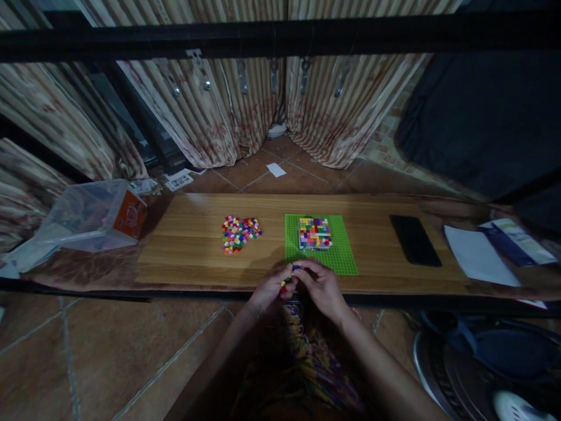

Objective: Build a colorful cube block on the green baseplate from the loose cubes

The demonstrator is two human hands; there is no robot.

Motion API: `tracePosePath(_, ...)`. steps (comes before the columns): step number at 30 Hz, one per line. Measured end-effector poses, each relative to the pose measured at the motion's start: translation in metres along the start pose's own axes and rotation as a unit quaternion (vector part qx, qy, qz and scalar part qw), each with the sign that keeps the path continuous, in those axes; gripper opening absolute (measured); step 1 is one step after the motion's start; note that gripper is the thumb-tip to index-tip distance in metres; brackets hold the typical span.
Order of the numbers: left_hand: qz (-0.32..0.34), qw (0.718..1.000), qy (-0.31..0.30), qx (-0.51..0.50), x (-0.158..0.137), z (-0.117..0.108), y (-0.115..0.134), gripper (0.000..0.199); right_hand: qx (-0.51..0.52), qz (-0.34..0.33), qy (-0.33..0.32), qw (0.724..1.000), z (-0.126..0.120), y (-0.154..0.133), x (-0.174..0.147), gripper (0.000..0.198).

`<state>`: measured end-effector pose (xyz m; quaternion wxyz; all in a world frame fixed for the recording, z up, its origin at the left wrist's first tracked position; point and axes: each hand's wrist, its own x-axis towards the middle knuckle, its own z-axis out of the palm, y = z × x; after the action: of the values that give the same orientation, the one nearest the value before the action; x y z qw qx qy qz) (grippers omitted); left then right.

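Note:
My left hand (270, 289) is closed on a short row of small toy bricks (286, 283), with yellow, red and dark pieces showing. Fingers of my right hand (322, 286) pinch a blue toy brick (297, 267) at the row's upper end; whether it is joined to the row I cannot tell. Both hands meet over the board's near edge, in front of a green baseplate (346, 251). A multicoloured block of built-up bricks (314, 234) stands on that baseplate. Left of it, a loose pile of small coloured bricks (239, 233) lies on the wooden board.
The wooden board (188, 245) carries a black phone or tablet (414, 240) at the right. White paper (480, 254) and packets (521, 240) lie beyond it. A clear plastic bin (92, 213) with an orange label sits at the left. A dark bar (280, 40) crosses above.

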<state>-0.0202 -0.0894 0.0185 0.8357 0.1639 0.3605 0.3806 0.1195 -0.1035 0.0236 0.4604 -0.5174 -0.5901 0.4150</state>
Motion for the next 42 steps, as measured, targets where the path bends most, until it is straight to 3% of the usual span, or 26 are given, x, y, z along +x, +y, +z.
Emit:
tracePosePath(4, -0.015, 0.999, -0.015, -0.030, 0.001, -0.001, 0.003, 0.032, 0.082, 0.055, 0.009, 0.995, 0.001, 0.004, -0.002, 0.024)
tracePosePath(11, -0.042, 0.998, 0.003, -0.047, 0.000, 0.000, 0.006, 0.026, 0.095, 0.081, 0.084, 0.989, -0.017, 0.011, -0.007, 0.029)
tracePosePath(16, -0.043, 0.999, 0.010, -0.031, -0.001, 0.001, 0.008, 0.027, 0.238, 0.159, 0.148, 0.947, -0.030, 0.008, -0.006, 0.027)
tracePosePath(20, -0.048, 0.999, 0.012, -0.019, -0.001, 0.001, 0.010, 0.029, 0.297, 0.174, 0.166, 0.924, -0.038, 0.005, -0.001, 0.031)
tracePosePath(24, -0.051, 0.999, 0.012, -0.009, -0.001, 0.001, 0.011, 0.030, 0.202, 0.147, 0.186, 0.950, -0.043, 0.009, 0.002, 0.035)
tracePosePath(29, -0.044, 0.999, 0.011, 0.013, -0.001, 0.000, 0.009, 0.034, -0.002, 0.076, 0.174, 0.982, -0.053, 0.011, 0.005, 0.037)
tracePosePath(34, -0.044, 0.999, 0.012, 0.018, -0.001, -0.001, 0.009, 0.036, -0.177, -0.001, 0.181, 0.968, -0.065, 0.007, 0.014, 0.025)
tracePosePath(38, -0.042, 0.999, 0.018, 0.020, -0.002, 0.000, 0.009, 0.036, -0.202, -0.082, 0.191, 0.957, -0.067, 0.014, 0.027, 0.021)
tracePosePath(42, -0.037, 0.999, 0.024, 0.027, -0.004, 0.002, 0.009, 0.037, -0.201, -0.098, 0.200, 0.954, -0.063, 0.025, 0.039, 0.017)
